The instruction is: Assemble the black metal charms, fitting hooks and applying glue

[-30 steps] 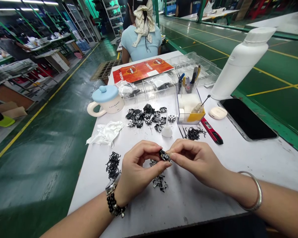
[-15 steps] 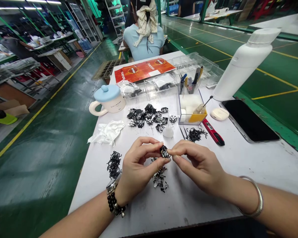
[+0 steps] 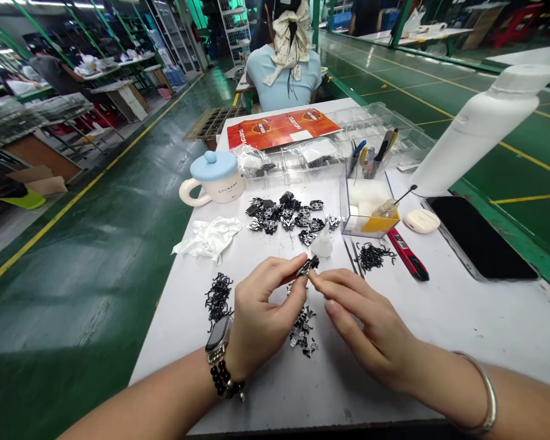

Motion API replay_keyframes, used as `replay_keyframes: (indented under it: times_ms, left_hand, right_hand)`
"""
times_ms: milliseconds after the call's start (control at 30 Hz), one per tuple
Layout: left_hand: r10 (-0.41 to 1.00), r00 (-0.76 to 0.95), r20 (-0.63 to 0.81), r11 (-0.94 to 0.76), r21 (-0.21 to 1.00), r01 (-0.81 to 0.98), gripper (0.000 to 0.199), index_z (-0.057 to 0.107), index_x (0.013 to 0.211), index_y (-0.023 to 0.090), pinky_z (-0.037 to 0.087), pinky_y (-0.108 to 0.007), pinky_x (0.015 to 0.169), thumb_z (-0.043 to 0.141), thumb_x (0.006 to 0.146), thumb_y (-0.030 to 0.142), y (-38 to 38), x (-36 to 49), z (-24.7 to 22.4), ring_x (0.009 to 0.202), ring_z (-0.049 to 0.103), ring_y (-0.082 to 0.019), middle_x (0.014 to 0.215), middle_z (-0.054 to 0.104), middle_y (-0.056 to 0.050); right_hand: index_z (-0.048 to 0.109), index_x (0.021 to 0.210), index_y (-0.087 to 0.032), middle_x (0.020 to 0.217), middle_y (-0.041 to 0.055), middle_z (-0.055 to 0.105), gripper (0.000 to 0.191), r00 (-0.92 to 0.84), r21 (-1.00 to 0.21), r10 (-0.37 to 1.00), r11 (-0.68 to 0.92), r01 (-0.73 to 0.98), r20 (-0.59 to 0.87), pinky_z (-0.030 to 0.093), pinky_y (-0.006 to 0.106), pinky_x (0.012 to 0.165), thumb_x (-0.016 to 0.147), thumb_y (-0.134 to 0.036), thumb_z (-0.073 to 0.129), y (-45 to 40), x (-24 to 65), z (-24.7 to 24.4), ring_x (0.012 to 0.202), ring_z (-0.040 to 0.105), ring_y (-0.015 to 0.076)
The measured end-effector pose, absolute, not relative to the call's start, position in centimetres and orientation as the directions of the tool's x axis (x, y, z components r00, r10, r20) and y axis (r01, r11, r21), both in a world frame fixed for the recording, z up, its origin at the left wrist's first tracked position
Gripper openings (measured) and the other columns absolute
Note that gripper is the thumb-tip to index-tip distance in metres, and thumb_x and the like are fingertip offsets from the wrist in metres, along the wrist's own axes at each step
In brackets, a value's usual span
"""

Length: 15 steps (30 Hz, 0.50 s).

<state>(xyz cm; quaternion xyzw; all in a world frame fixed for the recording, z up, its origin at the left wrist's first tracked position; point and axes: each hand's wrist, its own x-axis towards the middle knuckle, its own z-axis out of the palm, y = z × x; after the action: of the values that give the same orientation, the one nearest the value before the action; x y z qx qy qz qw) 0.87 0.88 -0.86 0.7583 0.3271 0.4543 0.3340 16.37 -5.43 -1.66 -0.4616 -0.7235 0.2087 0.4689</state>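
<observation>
Between the thumb and fingers of my left hand (image 3: 268, 311) is a small black-and-silver part (image 3: 307, 266), held above the table. My right hand (image 3: 371, 324) reaches it from the right, its index fingertip against the part's lower edge; the thumb sits a little apart below. Whether that fingertip presses anything tiny I cannot make out. Under the hands lies a loose pile of small silver and black pieces (image 3: 304, 330), partly covered by my left hand. Left of my wrist is a heap of thin black curved pieces (image 3: 219, 296). Farther back, several similar black-and-silver assemblies (image 3: 286, 214) lie grouped.
Around the worktable (image 3: 266, 409) stand a lidded mug (image 3: 215, 177), crumpled white cloth (image 3: 208, 238), small white dropper bottle (image 3: 321, 244), clear tool box (image 3: 369, 208), red cutter (image 3: 407, 255), phone (image 3: 481, 235) and tall white bottle (image 3: 481, 131). A seated person (image 3: 284, 73) is ahead.
The view has shifted, so the table's things sit farther right. The part in my left hand has been turned and raised slightly. My right index fingertip has moved beneath it, the thumb dropping away.
</observation>
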Motion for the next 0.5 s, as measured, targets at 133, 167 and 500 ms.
replay_keyframes:
  times_ms: [133, 167, 500]
  left_hand:
    - [0.751, 0.369, 0.547, -0.641, 0.737, 0.214, 0.036, 0.066, 0.107, 0.019, 0.057, -0.030, 0.070, 0.060, 0.075, 0.003, 1.1, 0.9, -0.7, 0.081, 0.064, -0.016, 0.090, 0.068, -0.006]
    - [0.737, 0.372, 0.564, -0.659, 0.721, 0.213, 0.036, 0.066, 0.106, 0.019, 0.057, -0.029, 0.070, 0.060, 0.075, 0.002, 1.2, 0.8, -0.6, 0.080, 0.064, -0.016, 0.090, 0.068, -0.006]
    - [0.630, 0.434, 0.644, -0.761, 0.622, 0.182, 0.038, 0.064, 0.106, 0.014, 0.059, -0.028, 0.074, 0.059, 0.072, -0.002, 1.1, 0.6, 0.2, 0.085, 0.067, -0.015, 0.093, 0.072, -0.008]
  right_hand:
    - [0.050, 0.127, -0.022, 0.109, 0.0085, 0.060, 0.039, -0.196, -0.709, 0.847, 0.523, 0.474, 0.494, 0.052, 0.033, 0.085, 0.089, -0.014, 0.042, -5.1, 17.4, -1.0, 0.103, 0.056, 0.0178]
    - [0.052, 0.125, -0.024, 0.106, 0.0075, 0.061, 0.039, -0.176, -0.673, 0.831, 0.536, 0.510, 0.528, 0.052, 0.033, 0.082, 0.089, -0.013, 0.043, -4.8, 18.2, -0.7, 0.100, 0.057, 0.0181]
    - [0.060, 0.113, -0.026, 0.099, 0.0048, 0.066, 0.030, 0.274, -0.473, 0.708, 0.095, 0.876, 0.650, 0.047, 0.036, 0.075, 0.082, -0.027, 0.059, -0.5, 27.7, 0.9, 0.081, 0.061, 0.0192]
